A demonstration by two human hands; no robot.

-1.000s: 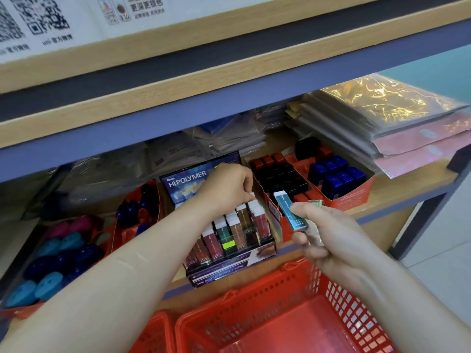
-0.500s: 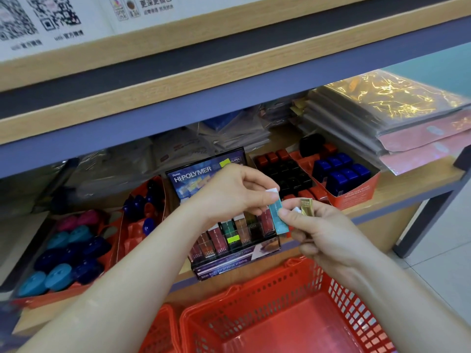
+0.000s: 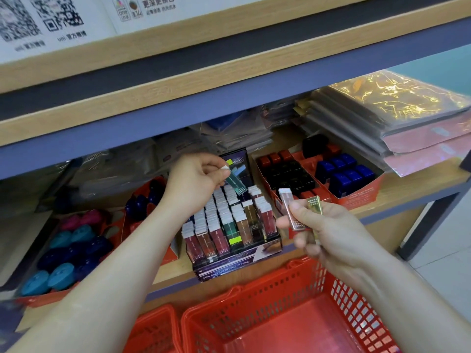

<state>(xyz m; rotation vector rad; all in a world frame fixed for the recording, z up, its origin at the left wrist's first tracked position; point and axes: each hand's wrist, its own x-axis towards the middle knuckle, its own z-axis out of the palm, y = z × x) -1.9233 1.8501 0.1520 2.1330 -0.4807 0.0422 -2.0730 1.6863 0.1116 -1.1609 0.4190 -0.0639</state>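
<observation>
The left hand (image 3: 196, 183) pinches a teal eraser (image 3: 236, 182) by its tip above the display box (image 3: 237, 261), probably to slot it in, while the right hand (image 3: 334, 235) clasps a silver eraser (image 3: 290, 212) and a gold eraser (image 3: 314, 203), fanned apart.

Display box (image 3: 237, 261), front strip: "Slim body for precise erasing", white on dark. Its back card (image 3: 238, 164): "ON-PVC", any leading letter hidden. White sign (image 3: 102, 19) at top: two QR codes (image 3: 61, 17), caption "uni·官方微博" beneath one; remaining print too blurred to read
</observation>
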